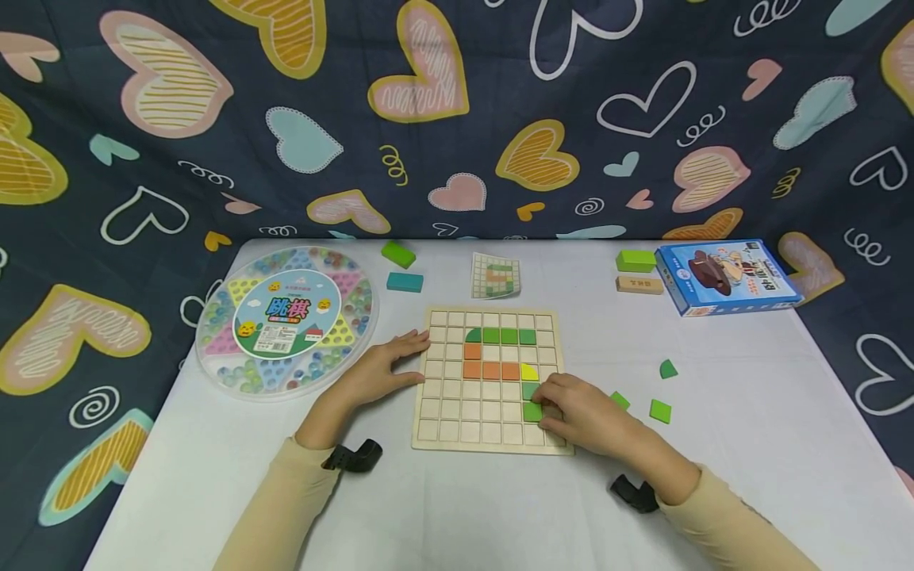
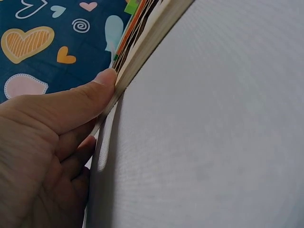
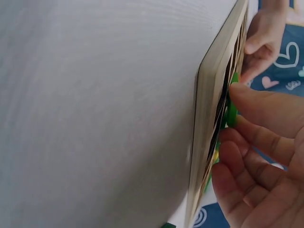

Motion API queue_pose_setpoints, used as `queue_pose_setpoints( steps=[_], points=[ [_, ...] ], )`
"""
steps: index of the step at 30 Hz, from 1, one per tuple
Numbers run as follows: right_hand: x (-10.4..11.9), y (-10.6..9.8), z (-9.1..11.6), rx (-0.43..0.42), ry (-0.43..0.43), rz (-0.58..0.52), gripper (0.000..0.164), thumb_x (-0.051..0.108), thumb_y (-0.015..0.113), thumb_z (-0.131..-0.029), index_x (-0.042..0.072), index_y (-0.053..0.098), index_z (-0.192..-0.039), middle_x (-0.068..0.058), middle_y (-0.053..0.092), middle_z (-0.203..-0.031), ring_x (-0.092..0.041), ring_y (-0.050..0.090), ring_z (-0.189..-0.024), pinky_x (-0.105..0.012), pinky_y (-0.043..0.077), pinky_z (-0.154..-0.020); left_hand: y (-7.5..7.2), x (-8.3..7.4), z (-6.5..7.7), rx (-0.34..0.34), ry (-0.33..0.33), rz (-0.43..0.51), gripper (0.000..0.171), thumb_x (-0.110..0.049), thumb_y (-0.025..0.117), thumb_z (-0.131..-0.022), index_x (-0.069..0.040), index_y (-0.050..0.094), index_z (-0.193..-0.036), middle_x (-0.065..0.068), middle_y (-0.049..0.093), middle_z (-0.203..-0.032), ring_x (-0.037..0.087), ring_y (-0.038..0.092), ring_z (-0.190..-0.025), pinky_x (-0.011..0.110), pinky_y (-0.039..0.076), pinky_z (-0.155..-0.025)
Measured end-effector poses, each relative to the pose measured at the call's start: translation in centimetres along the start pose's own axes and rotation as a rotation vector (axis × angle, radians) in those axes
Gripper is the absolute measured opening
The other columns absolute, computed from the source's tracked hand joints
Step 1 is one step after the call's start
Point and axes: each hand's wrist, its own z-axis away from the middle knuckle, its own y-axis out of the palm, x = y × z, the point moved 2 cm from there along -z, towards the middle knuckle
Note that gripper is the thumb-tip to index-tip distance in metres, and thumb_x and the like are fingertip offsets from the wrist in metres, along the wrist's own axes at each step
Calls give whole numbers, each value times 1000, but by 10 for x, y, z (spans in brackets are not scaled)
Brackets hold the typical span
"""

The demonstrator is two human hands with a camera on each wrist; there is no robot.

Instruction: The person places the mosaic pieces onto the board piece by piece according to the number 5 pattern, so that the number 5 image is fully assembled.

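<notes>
A square wooden grid board (image 1: 471, 432) lies flat on the table, with green, orange and yellow tiles in some cells. At its left edge rests my left hand (image 1: 378, 371), fingers extended; in the left wrist view the thumb (image 2: 90, 97) touches the board's side. Over the lower right cells, my right hand (image 1: 589, 414) pinches a green square tile (image 1: 531, 411) between thumb and fingertips. In the right wrist view this green tile (image 3: 232, 107) stands slightly tilted at the board's surface. A darker green tile (image 1: 528, 391) lies just above it, partly covered by the fingers.
Loose green tiles (image 1: 660, 411) lie right of the board. Behind it is a pattern card (image 1: 496, 276). A round Chinese checkers set (image 1: 286, 317) sits left, with green and teal blocks (image 1: 405, 282) nearby. Back right are a blue box (image 1: 728, 277), a green block (image 1: 635, 261) and a wooden block (image 1: 639, 285).
</notes>
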Motion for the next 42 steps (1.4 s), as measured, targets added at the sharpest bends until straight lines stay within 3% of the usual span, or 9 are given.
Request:
queue_pose_setpoints(
  steps=[5, 12, 22, 30, 42],
  points=[
    [0, -1, 1, 4, 14, -16, 29, 21, 77, -79, 9, 67, -104, 2, 64, -100, -10, 58, -92, -31, 54, -81, 0, -1, 0, 0, 7, -3, 60, -25, 72, -83, -7, 51, -136, 2, 39, -150, 28, 28, -142, 48, 22, -117],
    [-13, -13, 15, -43, 93, -135, 38, 22, 77, -80, 11, 64, -114, 3, 65, -110, -13, 61, -102, -36, 53, -87, -1, -2, 1, 4, 4, -1, 60, -26, 72, -84, -7, 51, -136, 2, 38, -150, 27, 27, -143, 47, 22, -117],
    [-58, -42, 52, -199, 253, -151, 40, 16, 74, -83, 5, 62, -120, -9, 65, -116, -31, 62, -102, -51, 52, -85, -1, -4, 1, 2, -1, -4, 60, -26, 72, -83, -7, 52, -136, 3, 38, -150, 28, 28, -142, 48, 22, -117],
    [-99, -59, 79, -255, 387, -135, 44, 22, 69, -87, 3, 58, -125, -20, 61, -121, -40, 58, -105, -59, 48, -85, -1, -4, 2, 6, -7, 8, 60, -25, 72, -83, -6, 52, -136, 3, 39, -150, 28, 28, -142, 48, 22, -117],
    [-137, -68, 95, -117, 540, -196, 59, 37, 64, -90, 1, 49, -134, -26, 50, -134, -47, 49, -118, -63, 42, -92, -1, -4, 2, 4, -11, 4, 60, -25, 72, -83, -7, 52, -136, 2, 38, -150, 28, 27, -143, 47, 22, -117]
  ],
)
